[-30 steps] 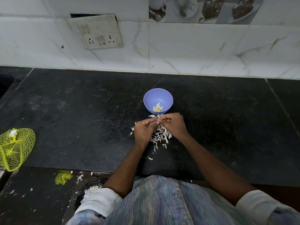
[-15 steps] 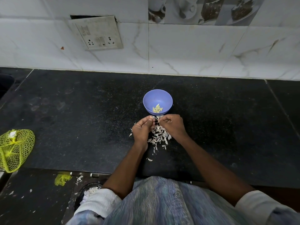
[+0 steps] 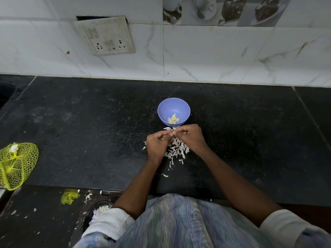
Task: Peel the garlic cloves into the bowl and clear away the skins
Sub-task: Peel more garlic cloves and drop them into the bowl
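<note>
My left hand (image 3: 156, 144) and right hand (image 3: 190, 136) meet fingertip to fingertip just in front of the blue bowl (image 3: 173, 111), both with fingers curled, and together they pinch a small garlic clove (image 3: 171, 134) in a tight grip; only a pale sliver of it shows between my thumbs. The bowl stands on the black tabletop (image 3: 89, 133) about midway between the tiled wall and the near edge, with a few peeled cloves (image 3: 173, 119) lying in its bottom. Under and between my hands a heap of white skins (image 3: 176, 149) spreads toward me, touching the bowl's near side, and a few stray flakes lie nearer my body. To the left and right of the bowl the tabletop runs wide and bare of things. Far left, at the tabletop's near edge, a yellow net bag (image 3: 17, 164) hangs partly over the lip. A switchboard (image 3: 105, 35) sits on the wall behind.
</note>
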